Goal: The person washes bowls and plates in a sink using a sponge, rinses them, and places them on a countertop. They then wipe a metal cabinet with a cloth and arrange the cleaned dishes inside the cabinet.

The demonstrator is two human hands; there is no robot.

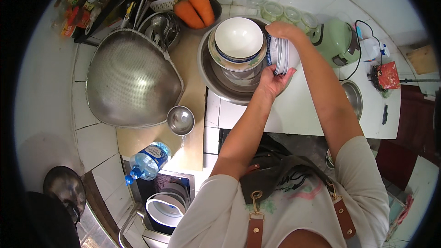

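Observation:
A stack of white bowls or plates [280,53], tipped on its side with the rims upright, is held between my two hands. My left hand [273,81] supports its near, lower edge with the fingers spread under it. At the far edge, my right hand [282,30] grips the stack from above. The stack is at the right rim of a large stainless steel basin [215,89]; I cannot tell whether it touches the basin. Inside the basin, a white bowl [238,37] tops another pile, above a blue-patterned bowl and a plate with a floral rim [215,53].
Left of the basin lie a large metal mesh strainer [132,79] and a small steel bowl [181,120]. Two carrots [198,10] rest in a dark bowl behind. Glass jars [272,11] and a green appliance [336,43] stand at the back right. A plastic bottle [150,162] lies beside the sink.

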